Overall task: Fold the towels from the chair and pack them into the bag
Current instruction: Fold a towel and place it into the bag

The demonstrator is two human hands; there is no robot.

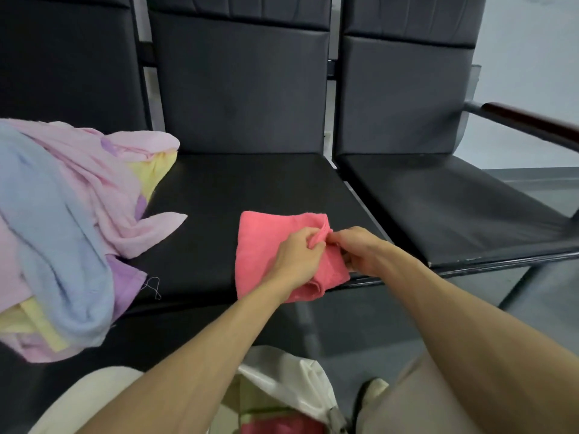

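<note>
1. The pink towel [263, 245] is laid part-folded at the front of the middle chair seat [250, 189].
2. Its right edge is pinched by both the left grip [296, 255] and the right grip [360, 249], which are held touching.
3. The bag [282, 380] is found below, nearer the person.

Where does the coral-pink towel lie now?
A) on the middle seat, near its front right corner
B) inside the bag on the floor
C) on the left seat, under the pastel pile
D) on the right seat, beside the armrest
A: the coral-pink towel lies on the middle seat, and the left hand and the right hand both pinch its right edge.
</note>
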